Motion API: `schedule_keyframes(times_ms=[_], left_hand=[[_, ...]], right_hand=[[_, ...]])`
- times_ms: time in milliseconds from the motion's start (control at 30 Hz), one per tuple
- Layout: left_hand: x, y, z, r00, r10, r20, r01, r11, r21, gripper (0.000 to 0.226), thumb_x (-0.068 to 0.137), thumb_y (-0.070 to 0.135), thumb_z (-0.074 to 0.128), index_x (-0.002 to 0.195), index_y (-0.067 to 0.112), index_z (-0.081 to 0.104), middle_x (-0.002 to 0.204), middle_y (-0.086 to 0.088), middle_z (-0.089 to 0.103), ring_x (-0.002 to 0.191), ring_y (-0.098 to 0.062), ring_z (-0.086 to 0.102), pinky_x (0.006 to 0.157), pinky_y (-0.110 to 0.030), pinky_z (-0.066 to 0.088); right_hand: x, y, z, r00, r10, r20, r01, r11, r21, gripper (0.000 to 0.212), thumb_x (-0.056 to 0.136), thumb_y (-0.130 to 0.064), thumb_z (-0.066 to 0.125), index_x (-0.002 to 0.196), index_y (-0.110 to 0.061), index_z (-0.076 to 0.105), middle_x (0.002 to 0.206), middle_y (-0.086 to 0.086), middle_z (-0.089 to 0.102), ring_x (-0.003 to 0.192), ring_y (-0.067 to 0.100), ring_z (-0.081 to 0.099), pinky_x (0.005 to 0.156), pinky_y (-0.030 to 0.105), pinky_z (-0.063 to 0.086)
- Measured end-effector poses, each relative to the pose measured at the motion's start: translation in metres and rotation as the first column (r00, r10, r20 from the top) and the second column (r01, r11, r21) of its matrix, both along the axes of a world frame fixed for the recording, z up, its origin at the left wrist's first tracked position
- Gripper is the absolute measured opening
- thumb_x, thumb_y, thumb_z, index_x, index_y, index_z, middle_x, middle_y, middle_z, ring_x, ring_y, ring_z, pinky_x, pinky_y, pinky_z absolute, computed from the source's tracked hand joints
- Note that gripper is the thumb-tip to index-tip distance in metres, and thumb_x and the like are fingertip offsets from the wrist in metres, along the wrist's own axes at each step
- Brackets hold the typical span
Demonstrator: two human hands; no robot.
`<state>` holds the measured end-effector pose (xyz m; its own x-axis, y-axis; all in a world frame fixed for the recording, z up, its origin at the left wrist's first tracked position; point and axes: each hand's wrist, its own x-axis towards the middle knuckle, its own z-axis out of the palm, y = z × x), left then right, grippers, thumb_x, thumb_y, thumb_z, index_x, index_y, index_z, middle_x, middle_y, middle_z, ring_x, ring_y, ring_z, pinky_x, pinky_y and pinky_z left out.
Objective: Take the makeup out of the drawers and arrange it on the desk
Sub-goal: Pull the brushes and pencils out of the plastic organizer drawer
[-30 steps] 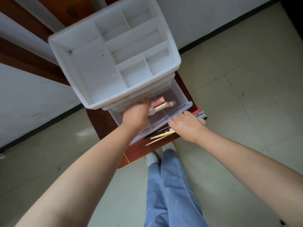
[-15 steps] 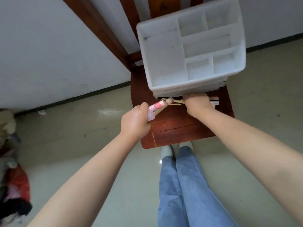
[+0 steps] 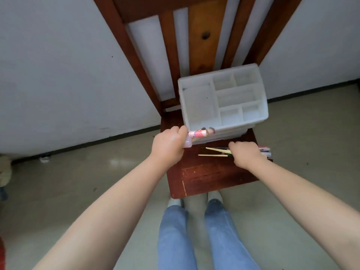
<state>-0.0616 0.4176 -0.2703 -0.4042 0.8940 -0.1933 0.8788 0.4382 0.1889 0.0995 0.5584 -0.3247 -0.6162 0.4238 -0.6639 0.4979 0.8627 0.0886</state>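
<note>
Makeup is bunched in her left hand, fingers curled round several tubes that jut rightward just in front of the organizer. So many in one fist could slip and roll off the seat when she sets them down. Her right hand rests over the brushes already laid out; whether it grips them I cannot tell, and a nudge could scatter that row. The organizer's drawers look shut.

Both arms reach forward; left hand curled in a grip, right hand knuckles-up, fingers bent.
</note>
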Motion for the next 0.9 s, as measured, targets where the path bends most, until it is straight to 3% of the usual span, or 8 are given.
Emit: schedule_keyframes(times_ms=[133, 433, 567, 700, 767, 900], left_hand=[[-0.012, 0.029, 0.036, 0.978, -0.199, -0.066, 0.200, 0.980, 0.005, 0.022, 0.084, 0.006, 0.050, 0.106, 0.007, 0.049, 0.100, -0.011, 0.058, 0.089, -0.035, 0.058, 0.056, -0.033, 0.029], [0.048, 0.062, 0.145, 0.699, -0.674, -0.239, 0.694, 0.720, 0.001, 0.024, 0.092, 0.011, 0.042, 0.116, 0.007, 0.042, 0.112, -0.010, 0.055, 0.099, -0.032, 0.057, 0.064, -0.034, 0.033], [0.126, 0.059, 0.191, 0.529, -0.797, -0.291, 0.833, 0.553, 0.001, 0.027, 0.092, 0.013, 0.042, 0.118, 0.005, 0.042, 0.114, -0.013, 0.055, 0.101, -0.035, 0.056, 0.061, -0.032, 0.032], [0.226, 0.027, 0.231, 0.363, -0.886, -0.289, 0.932, 0.352, 0.088, 0.038, 0.096, 0.024, 0.024, 0.118, 0.001, 0.045, 0.115, -0.019, 0.055, 0.103, -0.033, 0.057, 0.047, -0.025, 0.012], [0.278, -0.001, 0.251, 0.263, -0.910, -0.321, 0.965, 0.242, 0.105, 0.040, 0.097, 0.026, 0.022, 0.118, 0.001, 0.045, 0.116, -0.018, 0.055, 0.105, -0.034, 0.056, 0.051, -0.026, 0.020], [0.387, -0.095, 0.286, 0.066, -0.930, -0.361, 0.994, 0.028, 0.108, 0.027, 0.096, 0.018, 0.038, 0.119, 0.005, 0.042, 0.119, -0.014, 0.055, 0.106, -0.034, 0.056, 0.071, -0.036, 0.039]], right_hand=[[0.022, -0.007, 0.052, 0.986, -0.165, -0.027, 0.167, 0.982, 0.093, 0.026, 0.082, -0.005, 0.046, 0.107, -0.008, 0.047, 0.112, 0.009, 0.060, 0.104, 0.029, 0.059, 0.079, 0.034, 0.044], [0.089, -0.081, 0.183, 0.763, -0.607, -0.222, 0.647, 0.718, 0.256, 0.024, 0.084, -0.002, 0.043, 0.108, -0.007, 0.046, 0.109, 0.011, 0.060, 0.099, 0.030, 0.059, 0.068, 0.031, 0.034], [0.147, -0.133, 0.235, 0.607, -0.742, -0.286, 0.791, 0.530, 0.306, 0.025, 0.084, -0.001, 0.043, 0.109, -0.007, 0.046, 0.111, 0.012, 0.060, 0.102, 0.031, 0.058, 0.071, 0.032, 0.036], [0.220, -0.204, 0.282, 0.404, -0.839, -0.364, 0.895, 0.281, 0.347, 0.028, 0.085, 0.001, 0.042, 0.113, -0.005, 0.045, 0.113, 0.014, 0.059, 0.104, 0.033, 0.058, 0.076, 0.035, 0.043], [0.259, -0.249, 0.303, 0.309, -0.863, -0.401, 0.916, 0.156, 0.370, 0.030, 0.085, 0.003, 0.041, 0.114, -0.004, 0.045, 0.114, 0.015, 0.059, 0.105, 0.034, 0.057, 0.078, 0.036, 0.045], [0.342, -0.377, 0.340, 0.099, -0.886, -0.453, 0.905, -0.109, 0.411, 0.028, 0.085, 0.003, 0.041, 0.112, -0.005, 0.046, 0.112, 0.013, 0.059, 0.101, 0.032, 0.058, 0.071, 0.033, 0.040]])
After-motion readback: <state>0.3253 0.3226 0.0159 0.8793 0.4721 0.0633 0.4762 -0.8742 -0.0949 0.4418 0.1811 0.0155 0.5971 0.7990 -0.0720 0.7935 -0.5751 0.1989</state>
